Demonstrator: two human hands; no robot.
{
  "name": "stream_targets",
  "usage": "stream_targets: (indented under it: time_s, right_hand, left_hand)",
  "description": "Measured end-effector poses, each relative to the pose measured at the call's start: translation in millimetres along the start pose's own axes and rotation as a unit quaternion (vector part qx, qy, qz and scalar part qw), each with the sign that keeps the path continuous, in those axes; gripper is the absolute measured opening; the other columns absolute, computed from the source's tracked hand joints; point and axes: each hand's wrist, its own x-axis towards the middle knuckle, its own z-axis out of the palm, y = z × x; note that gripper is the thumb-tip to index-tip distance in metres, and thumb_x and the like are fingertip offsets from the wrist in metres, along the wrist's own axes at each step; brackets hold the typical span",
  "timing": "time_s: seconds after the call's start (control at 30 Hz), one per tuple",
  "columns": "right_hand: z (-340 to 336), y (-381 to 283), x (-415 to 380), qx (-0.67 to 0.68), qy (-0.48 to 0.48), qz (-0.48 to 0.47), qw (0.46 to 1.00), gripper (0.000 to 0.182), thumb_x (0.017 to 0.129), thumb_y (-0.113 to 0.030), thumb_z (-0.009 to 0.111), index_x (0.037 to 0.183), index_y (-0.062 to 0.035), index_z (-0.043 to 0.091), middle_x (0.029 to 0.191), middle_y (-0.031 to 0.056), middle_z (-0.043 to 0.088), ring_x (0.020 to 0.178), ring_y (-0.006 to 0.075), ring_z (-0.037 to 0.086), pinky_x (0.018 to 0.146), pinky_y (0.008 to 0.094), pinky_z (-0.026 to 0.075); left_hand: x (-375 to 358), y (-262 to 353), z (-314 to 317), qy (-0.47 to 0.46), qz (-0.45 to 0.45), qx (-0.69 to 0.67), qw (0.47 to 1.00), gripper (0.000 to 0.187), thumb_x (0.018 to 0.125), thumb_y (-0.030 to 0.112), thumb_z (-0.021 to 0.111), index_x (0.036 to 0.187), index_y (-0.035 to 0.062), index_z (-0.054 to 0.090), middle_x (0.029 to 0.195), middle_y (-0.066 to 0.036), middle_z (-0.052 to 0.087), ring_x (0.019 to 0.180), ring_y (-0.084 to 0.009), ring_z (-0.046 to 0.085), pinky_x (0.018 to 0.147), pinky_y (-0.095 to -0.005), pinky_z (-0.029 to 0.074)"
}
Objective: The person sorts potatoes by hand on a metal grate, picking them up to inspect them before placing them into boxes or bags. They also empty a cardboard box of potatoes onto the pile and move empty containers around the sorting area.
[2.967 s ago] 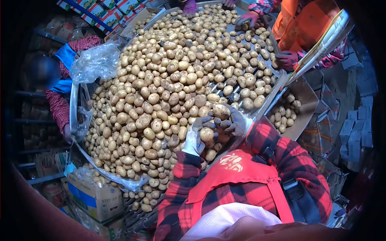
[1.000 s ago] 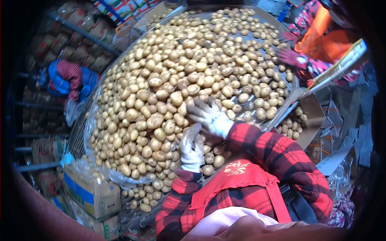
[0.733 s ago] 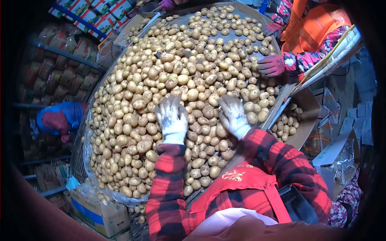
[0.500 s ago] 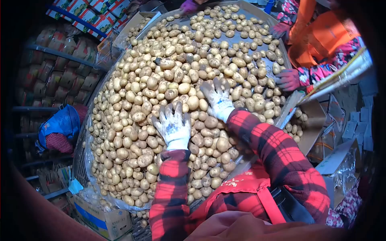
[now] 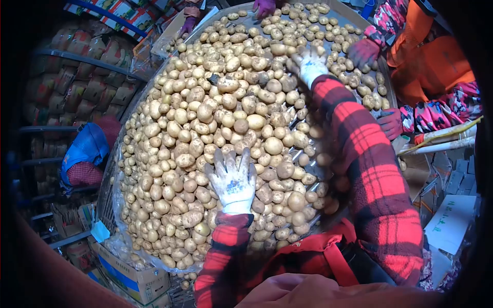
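A broad heap of potatoes (image 5: 190, 149) covers most of the table in front of me, some of them smeared with dirt. My left hand (image 5: 232, 179), in a white glove with soiled fingertips, rests flat on the heap with its fingers spread. Farther out, my right hand (image 5: 310, 65) in a matching glove reaches over potatoes near the upper right of the pile. Its fingers look spread, though blurred by motion, and nothing shows in its grasp. Patches of the bare tabletop (image 5: 310, 167) show between potatoes below my right forearm.
At the right, a co-worker in an orange vest (image 5: 436, 64) has purple-gloved hands (image 5: 363, 54) at the table's edge. Other gloved hands (image 5: 263, 7) appear at the far edge. Another person in blue (image 5: 84, 151) is at the left. A cardboard box (image 5: 138, 280) stands lower left.
My right hand has moved forward across the heap, away from me. My left hand stays spread on the potatoes. At the far left corner, another purple-gloved hand has come into view.
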Motion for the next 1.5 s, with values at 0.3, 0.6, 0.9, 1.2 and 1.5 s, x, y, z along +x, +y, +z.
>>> stream_targets:
  time_s: [0.3,0.6,0.9,1.2,1.5]
  right_hand:
    - [1.9,-109.3,-39.5,0.250,0.086,0.059,0.962,0.075,0.093,-0.036,0.062,0.155,-0.0025,0.033,0.154,0.0241,0.042,0.136,0.0418,0.046,0.111,0.0563,0.038]
    - [-45.6,-62.1,-189.5,0.315,0.035,-0.052,0.947,0.042,0.092,-0.019,0.060,0.133,-0.0082,0.058,0.141,0.0246,0.049,0.132,0.0412,0.046,0.110,0.0498,0.040]
    - [-139.2,-13.8,-278.8,0.287,-0.013,-0.140,0.948,0.045,0.081,-0.012,0.067,0.125,-0.0052,0.061,0.121,0.0160,0.055,0.115,0.0359,0.057,0.094,0.0457,0.049]
    - [-41.2,52.7,-154.3,0.005,-0.052,-0.010,0.999,0.049,0.096,-0.036,0.061,0.144,-0.0299,0.052,0.147,0.0095,0.049,0.136,0.0421,0.041,0.109,0.0617,0.034]
    - [-81.8,5.0,-113.0,0.307,-0.064,-0.126,0.941,0.051,0.088,-0.029,0.064,0.137,-0.0150,0.061,0.138,0.0165,0.058,0.128,0.0403,0.054,0.107,0.0538,0.043]
  left_hand:
    - [45.2,29.1,12.7,0.038,0.025,-0.106,0.993,0.047,0.087,0.032,0.069,0.133,0.0218,0.064,0.151,-0.012,0.047,0.146,-0.0368,0.035,0.121,-0.0668,0.016]
    - [34.6,69.4,44.8,-0.047,0.113,-0.108,0.987,0.041,0.086,0.035,0.067,0.123,0.0156,0.068,0.135,-0.009,0.059,0.135,-0.0296,0.046,0.120,-0.0681,0.016]
    - [-23.9,73.0,18.7,-0.023,0.080,-0.166,0.983,0.036,0.084,0.034,0.073,0.116,0.0195,0.072,0.126,-0.008,0.061,0.123,-0.0275,0.055,0.120,-0.0694,0.015]
    - [-24.7,77.1,14.2,-0.049,0.065,-0.159,0.984,0.034,0.083,0.033,0.074,0.114,0.0202,0.073,0.127,-0.008,0.060,0.124,-0.0281,0.055,0.120,-0.0682,0.018]
    - [-50.2,83.7,5.8,-0.039,0.031,-0.187,0.981,0.033,0.083,0.028,0.075,0.115,0.0201,0.073,0.137,-0.014,0.055,0.133,-0.0355,0.050,0.116,-0.0613,0.029]
